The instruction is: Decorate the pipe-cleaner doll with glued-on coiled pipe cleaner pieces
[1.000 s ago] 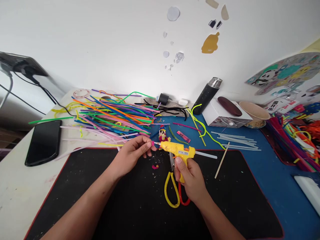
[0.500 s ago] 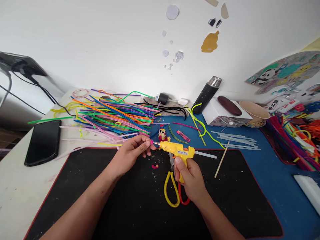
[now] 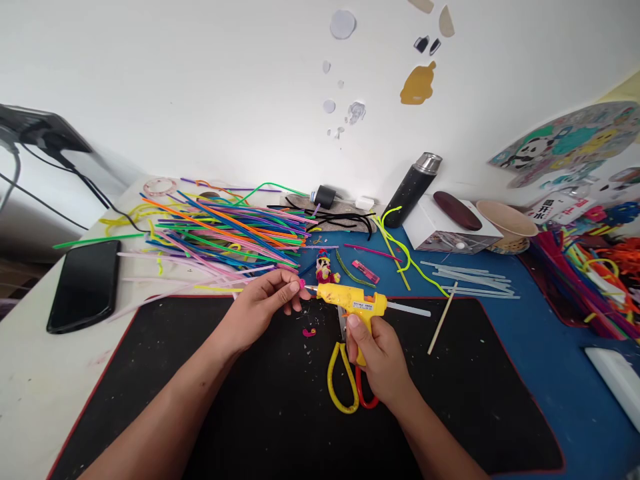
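My right hand [image 3: 377,353] is wrapped round the handle of a yellow hot glue gun [image 3: 345,297], with a clear glue stick [image 3: 410,309] poking out of its back. The gun's nozzle meets a small magenta piece [image 3: 302,283], pinched between the thumb and finger of my left hand [image 3: 270,297]. Its exact shape is mostly hidden by the fingers. Behind the gun stands a small colourful figure [image 3: 325,265]. Below the nozzle, a curled magenta piece with a yellow bit [image 3: 309,332] lies on the black mat [image 3: 260,400]. Scissors [image 3: 342,387] with yellow and red handles lie partly under my right hand.
Many coloured pipe cleaners [image 3: 225,227] are heaped at the back left, beside a phone [image 3: 84,285]. Glue sticks [image 3: 473,279], a wooden stick [image 3: 443,319], a black flask [image 3: 416,187] and a white box [image 3: 445,227] sit to the right. More pipe cleaners [image 3: 570,280] lie far right.
The whole view has shifted very slightly. Both hands keep their grips, with the nozzle still at the magenta piece.
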{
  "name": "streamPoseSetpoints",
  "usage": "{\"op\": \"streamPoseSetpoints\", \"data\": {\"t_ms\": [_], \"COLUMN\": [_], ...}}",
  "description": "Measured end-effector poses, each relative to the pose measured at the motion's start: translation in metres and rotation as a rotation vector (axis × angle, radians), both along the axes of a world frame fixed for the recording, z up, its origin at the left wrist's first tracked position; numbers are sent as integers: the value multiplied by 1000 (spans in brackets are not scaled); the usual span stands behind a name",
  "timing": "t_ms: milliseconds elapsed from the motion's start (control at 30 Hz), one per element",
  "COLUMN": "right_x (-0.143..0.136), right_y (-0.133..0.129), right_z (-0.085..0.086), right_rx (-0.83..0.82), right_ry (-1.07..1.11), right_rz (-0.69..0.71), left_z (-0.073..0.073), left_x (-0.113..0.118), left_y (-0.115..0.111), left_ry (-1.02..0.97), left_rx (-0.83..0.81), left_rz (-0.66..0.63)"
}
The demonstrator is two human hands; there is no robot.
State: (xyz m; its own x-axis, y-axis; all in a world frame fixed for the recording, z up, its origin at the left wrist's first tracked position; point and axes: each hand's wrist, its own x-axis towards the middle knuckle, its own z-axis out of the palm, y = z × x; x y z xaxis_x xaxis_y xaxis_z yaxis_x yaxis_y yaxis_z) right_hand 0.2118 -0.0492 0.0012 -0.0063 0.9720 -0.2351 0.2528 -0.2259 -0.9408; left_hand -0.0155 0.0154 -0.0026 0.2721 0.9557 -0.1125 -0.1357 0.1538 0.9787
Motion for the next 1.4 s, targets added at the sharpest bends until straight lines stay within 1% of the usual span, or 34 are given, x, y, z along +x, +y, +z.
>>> {"op": "streamPoseSetpoints", "data": {"t_ms": [167,333,567,733,967,1400], "right_x": [1,1,1,0,0,-2], "right_y": [1,3,3,3,2,0], "right_z": [2,3,2,5,2,3], "right_rx": [8,21,-13,-23,-24,-52], "right_ry": [-3,23,31,31,40,73], "right_rz": [11,-9,-10,0,-4,-10], "left_z": [0,-1,0,-1,-3,-1], "left_x": [0,-1,-1,-1,-1,-1], "left_y": [0,-1,0,-1,0,1], "left_ry": [2,-5,-2,-20,-43,4], "left_rx": [2,-12,-3,-9,-32,-32], "left_rz": [-22,-35,-69,-40,-7,8]}}
